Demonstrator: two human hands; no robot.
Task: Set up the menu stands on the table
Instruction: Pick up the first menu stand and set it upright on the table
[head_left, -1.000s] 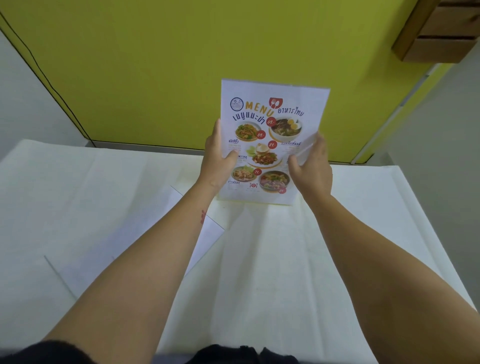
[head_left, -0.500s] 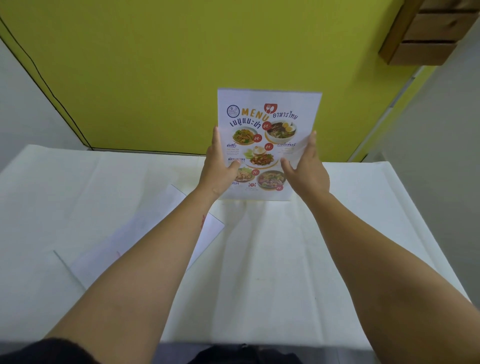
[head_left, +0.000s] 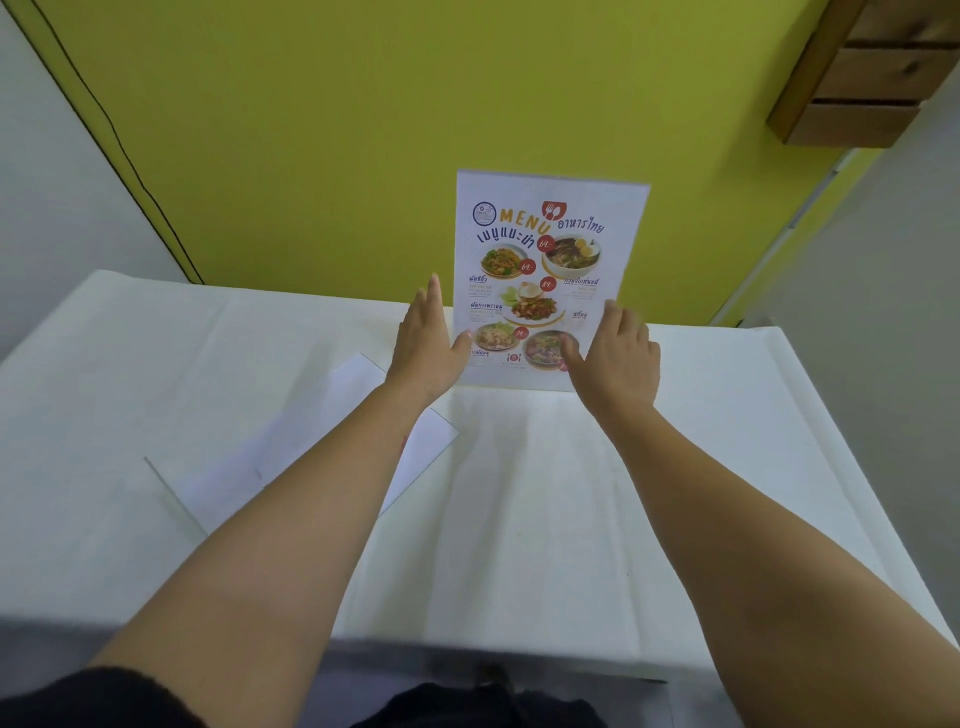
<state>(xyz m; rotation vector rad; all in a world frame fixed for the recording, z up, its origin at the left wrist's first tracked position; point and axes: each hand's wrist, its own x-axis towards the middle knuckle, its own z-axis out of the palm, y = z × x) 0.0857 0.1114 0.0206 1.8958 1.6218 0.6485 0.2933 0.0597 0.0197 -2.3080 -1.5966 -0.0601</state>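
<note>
I'm looking down at a table (head_left: 597, 519) that is lying under a creased white tablecloth, its near edge dropping off at the bottom of the view. The far edge is butting against a lime-green wall (head_left: 363, 130), with a dark cable (head_left: 119, 150) running diagonally down the wall's left border where it is meeting a pale grey panel. At upper right a wooden wall shelf (head_left: 862, 78) is jutting into frame, and a white strip is running down the corner below it.

The menu stand (head_left: 550, 260) is standing upright near the far middle of the table, its printed face with food photos and the word MENU turned toward me, its base resting on the cloth.

The left hand (head_left: 426, 343) is lying flat-fingered along the stand's left edge, thumb touching the lower front of the sheet. The right hand (head_left: 618, 358) is spread open at the lower right corner, fingers loose; neither hand is clenching, and I cannot tell whether the right one is touching the stand.

A second clear stand with a blank white sheet (head_left: 322, 441) is lying flat on the cloth to the left, partly hidden by the left forearm.
</note>
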